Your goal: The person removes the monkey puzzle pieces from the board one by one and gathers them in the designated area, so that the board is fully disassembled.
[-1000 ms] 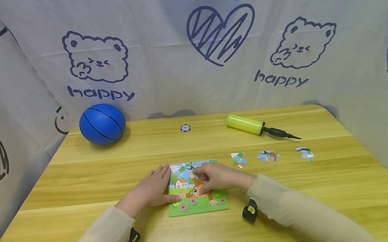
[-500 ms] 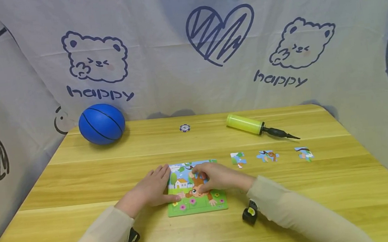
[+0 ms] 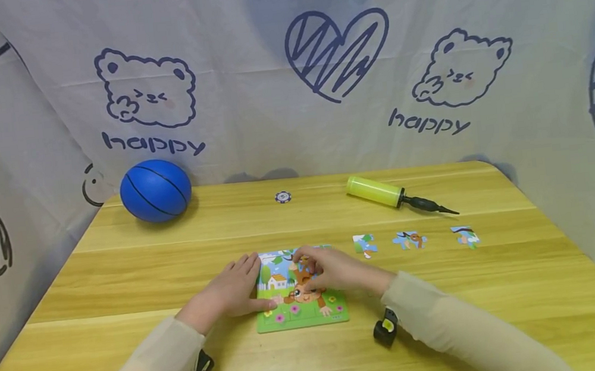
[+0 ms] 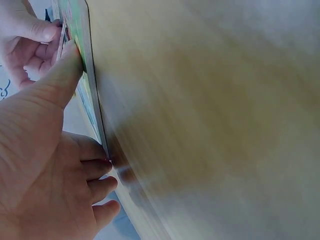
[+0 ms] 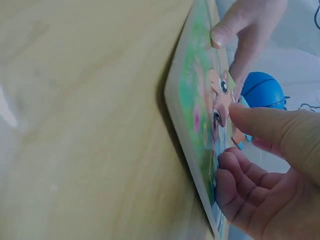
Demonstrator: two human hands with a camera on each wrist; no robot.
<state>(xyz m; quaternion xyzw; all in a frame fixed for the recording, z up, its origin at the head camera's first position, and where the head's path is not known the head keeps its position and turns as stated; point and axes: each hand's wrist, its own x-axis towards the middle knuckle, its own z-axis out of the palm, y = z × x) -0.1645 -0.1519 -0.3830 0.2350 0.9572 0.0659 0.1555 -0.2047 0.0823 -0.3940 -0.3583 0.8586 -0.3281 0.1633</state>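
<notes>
A jigsaw puzzle board (image 3: 310, 317) with a monkey, a house and flowers lies on the table, partly under both hands. My left hand (image 3: 232, 288) rests at its left side, thumb over the picture and fingers spread along the edge. Over the board's upper right part, my right hand (image 3: 335, 270) pinches a puzzle piece (image 5: 239, 136) between thumb and fingers. In the right wrist view the piece stands tilted off the board; much of it is hidden by the hand.
Three loose puzzle pieces lie in a row to the right: one (image 3: 364, 243), a second (image 3: 410, 239) and a third (image 3: 465, 235). Farther back are a blue ball (image 3: 156, 191), a poker chip (image 3: 283, 197) and a yellow hand pump (image 3: 376, 191). A printed cloth (image 3: 248, 124) hangs behind the table.
My right hand has shifted slightly up from the board, its fingers lifting with the puzzle piece. The left hand stays at the board's left edge.
</notes>
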